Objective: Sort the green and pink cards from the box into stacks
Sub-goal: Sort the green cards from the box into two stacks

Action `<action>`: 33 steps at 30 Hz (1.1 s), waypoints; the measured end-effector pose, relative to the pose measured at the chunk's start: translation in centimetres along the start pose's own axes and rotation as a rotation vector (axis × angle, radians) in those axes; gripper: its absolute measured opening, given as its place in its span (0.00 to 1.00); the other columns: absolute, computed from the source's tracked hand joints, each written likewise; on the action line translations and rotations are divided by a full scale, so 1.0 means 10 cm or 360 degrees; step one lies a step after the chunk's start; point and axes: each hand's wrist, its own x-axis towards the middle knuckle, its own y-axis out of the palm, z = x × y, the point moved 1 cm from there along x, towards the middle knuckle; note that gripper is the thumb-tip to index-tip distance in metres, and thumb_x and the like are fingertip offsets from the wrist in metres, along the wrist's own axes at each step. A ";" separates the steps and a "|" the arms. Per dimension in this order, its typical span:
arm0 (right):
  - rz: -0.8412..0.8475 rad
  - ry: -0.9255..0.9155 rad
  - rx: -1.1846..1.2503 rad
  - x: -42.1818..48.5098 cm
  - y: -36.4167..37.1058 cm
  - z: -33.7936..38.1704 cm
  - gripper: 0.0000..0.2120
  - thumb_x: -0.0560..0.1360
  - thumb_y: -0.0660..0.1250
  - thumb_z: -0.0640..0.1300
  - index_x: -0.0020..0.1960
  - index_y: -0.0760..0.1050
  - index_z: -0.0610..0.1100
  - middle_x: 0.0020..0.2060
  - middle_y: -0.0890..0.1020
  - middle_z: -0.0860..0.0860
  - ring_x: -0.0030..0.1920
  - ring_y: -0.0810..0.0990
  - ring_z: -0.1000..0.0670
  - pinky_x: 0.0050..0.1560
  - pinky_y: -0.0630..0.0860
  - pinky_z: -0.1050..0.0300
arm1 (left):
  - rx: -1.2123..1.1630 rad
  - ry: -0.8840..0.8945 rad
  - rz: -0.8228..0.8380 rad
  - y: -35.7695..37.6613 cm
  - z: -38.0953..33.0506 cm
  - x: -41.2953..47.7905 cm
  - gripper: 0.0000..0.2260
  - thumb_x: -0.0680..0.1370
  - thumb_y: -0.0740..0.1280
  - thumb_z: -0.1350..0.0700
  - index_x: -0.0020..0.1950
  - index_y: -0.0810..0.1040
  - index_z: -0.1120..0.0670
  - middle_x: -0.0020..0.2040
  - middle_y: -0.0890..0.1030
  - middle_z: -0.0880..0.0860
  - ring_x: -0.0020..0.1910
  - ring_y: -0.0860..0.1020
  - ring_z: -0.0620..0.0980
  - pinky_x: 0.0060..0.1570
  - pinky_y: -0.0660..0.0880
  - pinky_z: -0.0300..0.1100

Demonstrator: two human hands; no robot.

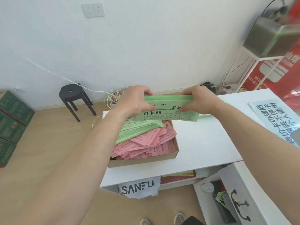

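Observation:
A thick bundle of green cards (168,111) hangs in the air above the far end of a cardboard box (142,160). My left hand (134,101) grips its left end and my right hand (199,99) grips its right end, thumbs on the printed front. Inside the box, more green cards (139,129) lie fanned at the far left and several loose pink cards (146,146) fill the near part. The box sits on a white table (203,143).
A blue printed sign (276,120) lies on the table at the right. Under the table are a white SANFU bag (138,188) and shelves with clutter. A black stool (73,95), a tangle of cables and green boxes (11,124) stand on the floor to the left.

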 end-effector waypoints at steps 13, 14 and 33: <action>-0.0204 0.0607 -0.0012 -0.50 0.32 -2.31 0.12 0.72 0.75 0.47 0.54 0.80 0.53 0.44 0.80 0.53 0.50 0.80 0.44 0.43 0.74 0.54 | -0.0139 -0.0104 0.0215 2.34 -1.13 0.60 0.16 0.70 0.78 0.50 0.55 0.79 0.46 0.53 0.82 0.46 0.52 0.79 0.51 0.46 0.74 0.44; -0.0208 0.0601 0.0010 -0.50 0.42 -2.42 0.11 0.72 0.75 0.47 0.53 0.80 0.53 0.43 0.81 0.52 0.50 0.80 0.44 0.42 0.73 0.54 | -0.0151 -0.0138 0.0194 2.49 -1.11 0.59 0.15 0.70 0.78 0.50 0.55 0.79 0.46 0.53 0.82 0.47 0.52 0.79 0.51 0.45 0.72 0.44; -0.0486 0.0649 0.1353 -0.73 1.07 -3.09 0.13 0.70 0.77 0.34 0.47 0.80 0.49 0.41 0.84 0.54 0.40 0.81 0.59 0.42 0.77 0.63 | -0.1252 -0.0784 -0.0269 3.09 -0.92 0.34 0.24 0.72 0.69 0.69 0.62 0.69 0.50 0.56 0.79 0.45 0.48 0.76 0.41 0.44 0.73 0.34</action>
